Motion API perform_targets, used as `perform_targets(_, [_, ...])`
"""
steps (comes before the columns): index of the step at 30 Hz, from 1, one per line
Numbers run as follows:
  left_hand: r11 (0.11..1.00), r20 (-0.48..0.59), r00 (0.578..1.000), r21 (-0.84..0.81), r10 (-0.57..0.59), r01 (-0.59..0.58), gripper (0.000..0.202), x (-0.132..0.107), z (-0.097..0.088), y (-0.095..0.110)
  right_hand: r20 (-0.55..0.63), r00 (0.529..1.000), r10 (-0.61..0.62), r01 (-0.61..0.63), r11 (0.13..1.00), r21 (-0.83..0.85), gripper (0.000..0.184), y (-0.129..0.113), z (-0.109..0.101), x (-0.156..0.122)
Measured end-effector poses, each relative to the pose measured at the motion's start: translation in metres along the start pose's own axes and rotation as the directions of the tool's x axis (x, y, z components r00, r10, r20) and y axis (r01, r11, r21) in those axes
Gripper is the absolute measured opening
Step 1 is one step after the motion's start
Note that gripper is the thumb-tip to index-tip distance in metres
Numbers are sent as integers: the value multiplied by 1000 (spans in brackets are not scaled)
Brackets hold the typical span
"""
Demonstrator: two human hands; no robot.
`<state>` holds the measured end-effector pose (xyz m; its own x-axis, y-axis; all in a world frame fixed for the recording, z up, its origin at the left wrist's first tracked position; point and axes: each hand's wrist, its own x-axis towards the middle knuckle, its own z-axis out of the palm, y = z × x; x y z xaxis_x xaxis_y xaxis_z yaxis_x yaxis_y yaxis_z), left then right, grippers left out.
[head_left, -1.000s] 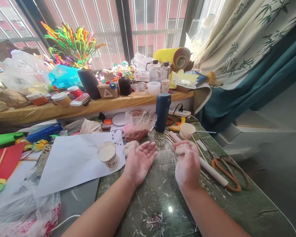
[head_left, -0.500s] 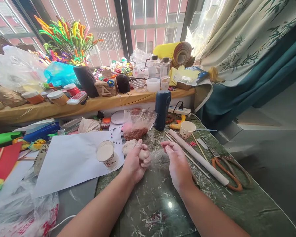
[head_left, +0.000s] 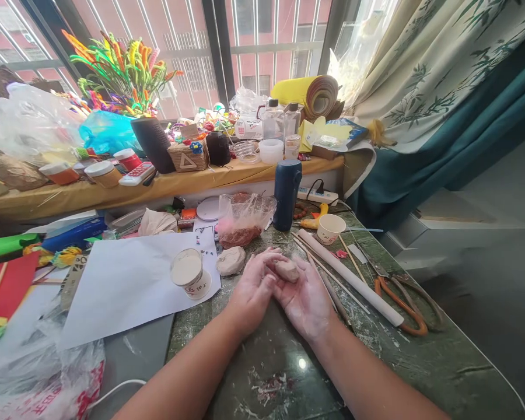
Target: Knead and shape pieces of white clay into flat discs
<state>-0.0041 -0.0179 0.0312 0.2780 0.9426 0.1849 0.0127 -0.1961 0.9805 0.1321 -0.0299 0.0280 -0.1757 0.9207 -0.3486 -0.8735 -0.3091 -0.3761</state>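
Note:
A small pale lump of clay (head_left: 286,270) lies in my cupped right hand (head_left: 305,297), resting on the fingers and upper palm. Against it from the other side comes my left hand (head_left: 256,286), its fingers curved along the lump's far left edge and its thumb near the right palm. Both hands carry whitish residue and meet above the table. A larger flattened clay lump (head_left: 231,261) sits on the table just left of my left hand. Beside that, two stacked paper cups (head_left: 192,277) stand on a white sheet of paper (head_left: 126,286); the upper one holds something pale.
Right of my hands lie a white rolling rod (head_left: 350,277), thin sticks and orange-handled scissors (head_left: 402,303). Behind are a dark blue bottle (head_left: 287,195), a bag of reddish-brown material (head_left: 242,224) and a paper cup (head_left: 331,228). A crowded windowsill (head_left: 166,189) runs across the back.
My right hand has turned palm up and come left to meet my left hand. The small clay lump, gripped in my left hand before, now rests on my right hand between both.

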Motion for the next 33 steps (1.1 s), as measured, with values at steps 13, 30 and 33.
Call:
perform_targets(13, [424,-3,813,-854,-582,301,51,25,-14,-9,98,804,-587,532,636,-558,34,-19,-6,-4])
perform_targets(30, [671,-116,872,-689,-475,273,36,22,-12,8,146,892,-428,363,483,-797,28,-1,-10,-4])
perform_targets(33, [793,-204,902,-574,-381,206,34,21,-10,6,-4,981,-196,156,791,-591,29,14,-8,0])
